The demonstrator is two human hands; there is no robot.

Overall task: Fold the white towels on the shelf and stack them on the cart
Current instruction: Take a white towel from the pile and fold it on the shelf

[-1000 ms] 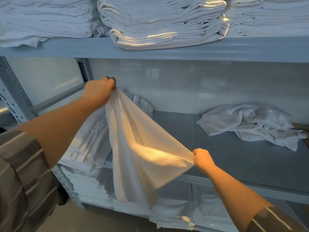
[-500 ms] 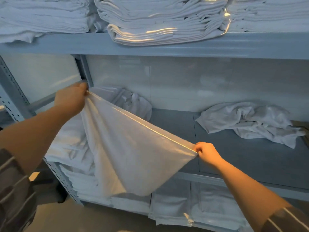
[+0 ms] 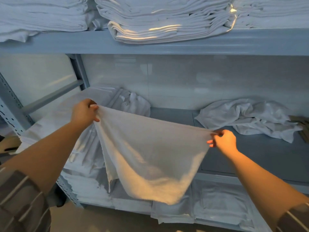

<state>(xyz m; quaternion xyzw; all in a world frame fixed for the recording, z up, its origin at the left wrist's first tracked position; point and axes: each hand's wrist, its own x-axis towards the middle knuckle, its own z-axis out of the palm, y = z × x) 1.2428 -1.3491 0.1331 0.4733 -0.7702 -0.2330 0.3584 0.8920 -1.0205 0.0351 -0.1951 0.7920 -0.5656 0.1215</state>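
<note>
White towel (image 3: 150,158) stretched in front of the middle shelf (image 3: 260,154), top corners pinched by left hand (image 3: 84,112) and right hand (image 3: 224,141). On that shelf: crumpled towels (image 3: 247,118) at right, another heap (image 3: 133,104) at left. Folded stacks (image 3: 163,19) on the shelf above.

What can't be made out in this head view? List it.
- Cart: nowhere in the head view.
- Lower towels: partly hidden behind the held towel.
- Top stacks: cut off by the upper edge.
- Dark object at right: cut off by the frame edge, unidentifiable.
</note>
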